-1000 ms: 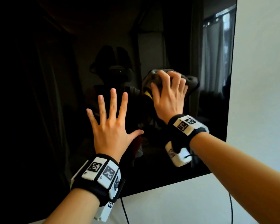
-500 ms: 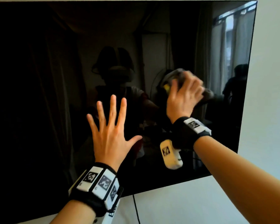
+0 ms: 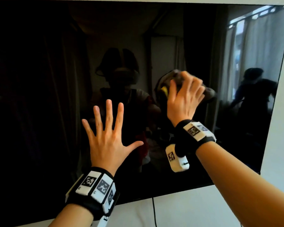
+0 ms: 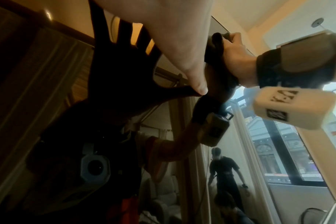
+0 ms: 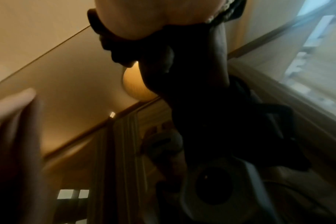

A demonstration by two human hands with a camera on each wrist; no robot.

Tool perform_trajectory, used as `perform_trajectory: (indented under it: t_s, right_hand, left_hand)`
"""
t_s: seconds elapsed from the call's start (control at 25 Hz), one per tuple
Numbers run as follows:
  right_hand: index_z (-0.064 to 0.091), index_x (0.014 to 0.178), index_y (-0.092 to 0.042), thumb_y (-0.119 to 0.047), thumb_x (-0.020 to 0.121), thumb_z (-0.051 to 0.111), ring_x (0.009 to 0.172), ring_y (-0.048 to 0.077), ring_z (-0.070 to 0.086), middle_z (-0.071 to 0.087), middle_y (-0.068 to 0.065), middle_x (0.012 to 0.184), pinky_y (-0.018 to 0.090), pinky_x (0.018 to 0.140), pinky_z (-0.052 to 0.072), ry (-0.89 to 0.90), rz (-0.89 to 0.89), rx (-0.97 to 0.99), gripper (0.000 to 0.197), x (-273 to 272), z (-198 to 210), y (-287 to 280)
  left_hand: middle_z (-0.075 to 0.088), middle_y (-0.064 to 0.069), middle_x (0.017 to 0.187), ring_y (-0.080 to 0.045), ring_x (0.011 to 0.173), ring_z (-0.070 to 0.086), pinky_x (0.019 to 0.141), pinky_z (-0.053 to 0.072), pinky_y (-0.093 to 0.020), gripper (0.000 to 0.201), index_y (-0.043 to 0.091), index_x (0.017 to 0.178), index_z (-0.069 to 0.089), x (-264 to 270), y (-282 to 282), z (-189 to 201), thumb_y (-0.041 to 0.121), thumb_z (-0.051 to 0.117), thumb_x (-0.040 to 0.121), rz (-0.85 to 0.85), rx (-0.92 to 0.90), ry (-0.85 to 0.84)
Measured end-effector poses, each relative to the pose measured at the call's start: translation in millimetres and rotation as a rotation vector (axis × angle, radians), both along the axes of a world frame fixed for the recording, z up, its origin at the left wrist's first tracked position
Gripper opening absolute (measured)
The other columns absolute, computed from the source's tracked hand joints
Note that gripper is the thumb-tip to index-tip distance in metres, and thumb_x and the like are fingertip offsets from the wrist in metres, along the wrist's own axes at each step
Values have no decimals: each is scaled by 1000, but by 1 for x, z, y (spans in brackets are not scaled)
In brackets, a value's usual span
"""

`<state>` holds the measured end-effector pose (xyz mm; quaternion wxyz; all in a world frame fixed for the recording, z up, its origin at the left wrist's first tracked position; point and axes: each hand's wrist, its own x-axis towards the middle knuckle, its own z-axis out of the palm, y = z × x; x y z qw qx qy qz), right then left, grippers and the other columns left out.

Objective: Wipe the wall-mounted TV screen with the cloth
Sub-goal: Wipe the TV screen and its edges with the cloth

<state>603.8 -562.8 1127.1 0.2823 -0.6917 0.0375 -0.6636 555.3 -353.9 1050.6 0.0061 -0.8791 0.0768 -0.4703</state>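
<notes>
Fingers of the right hand (image 3: 184,99) are curling in a closed grip around the cloth (image 3: 174,77), pressing it against the TV screen (image 3: 39,95); left hand (image 3: 107,141) is resting flat, fingers spread.

White wall (image 3: 282,112) bears the TV screen (image 3: 39,95) (dark, reflective).

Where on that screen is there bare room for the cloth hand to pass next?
Free: the TV screen left of the spread left hand, and the strip above both hands. Crowded: the middle, where the right hand presses the cloth.
</notes>
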Motion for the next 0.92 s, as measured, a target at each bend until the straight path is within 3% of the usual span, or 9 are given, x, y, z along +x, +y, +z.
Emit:
perform_trajectory:
  t_s: [0.08, 0.12, 0.24, 0.4, 0.52, 0.56, 0.68, 0.84, 0.92]
  right_hand:
    - [47, 124, -21, -48, 90, 36, 104, 30, 41, 46, 10, 119, 43, 89, 32, -25, 6, 244, 45, 0, 13, 7]
    - [47, 124, -20, -48, 90, 37, 103, 30, 40, 46, 11, 119, 42, 89, 31, -13, 13, 220, 45, 0, 9, 18]
    - [44, 123, -22, -46, 90, 42, 100, 28, 37, 46, 12, 117, 39, 86, 26, 9, -9, -182, 41, -1, -14, 33]
    - [45, 126, -21, -48, 90, 35, 105, 30, 39, 45, 11, 120, 40, 90, 27, -7, -16, 167, 47, -2, 5, 25]
    - [43, 123, -23, -45, 90, 42, 100, 28, 38, 46, 11, 117, 37, 86, 26, 30, -11, -222, 39, -4, -19, 42]
    - [44, 122, -23, -45, 89, 42, 101, 29, 39, 47, 12, 116, 37, 87, 26, 15, -10, -223, 39, -3, -15, 32]
    - [46, 125, -19, -48, 89, 35, 106, 31, 39, 45, 12, 119, 39, 91, 26, -17, -23, 200, 48, -2, 7, 23]
    - [46, 120, -23, -45, 88, 46, 98, 29, 37, 47, 11, 115, 40, 85, 28, 46, 16, -340, 39, -8, -26, 63]
    - [47, 121, -22, -48, 88, 41, 101, 31, 40, 47, 11, 116, 41, 88, 28, 14, 20, -98, 42, -5, -1, 51]
  left_hand:
    - [0, -11, 165, -41, 149, 1, 112, 11, -72, 121, 21, 157, 4, 1, -1, -1, 88, 49, 68, -11, -2, -6]
    - [0, -11, 165, -41, 150, 2, 113, 11, -72, 120, 21, 157, 4, 1, -1, -1, 87, 50, 68, -16, -5, -8]
    - [3, -11, 165, -40, 150, 5, 113, 12, -70, 122, 20, 157, 7, 4, 0, -1, 85, 56, 66, -42, -24, -14]
    - [2, -10, 165, -39, 150, 4, 114, 13, -67, 121, 21, 157, 5, 6, 0, -3, 85, 54, 67, -56, -25, -17]
    - [1, -10, 165, -38, 150, 4, 114, 12, -66, 121, 21, 157, 5, 5, 1, -3, 84, 55, 67, -61, -30, -14]
    - [1, -10, 165, -38, 150, 3, 115, 12, -65, 120, 21, 157, 4, 5, 1, -3, 84, 54, 68, -65, -26, -16]
    - [5, -10, 165, -41, 149, 6, 115, 16, -62, 112, 22, 157, 9, 3, 12, -2, 81, 53, 73, -108, -8, -35]
    - [14, -11, 164, -52, 144, 13, 113, 22, -66, 101, 25, 155, 23, -2, 66, 1, 80, 52, 76, -87, 28, -100]
    - [12, -12, 164, -53, 144, 13, 112, 18, -68, 105, 26, 156, 20, -3, 98, 7, 83, 47, 72, -34, 36, -85]
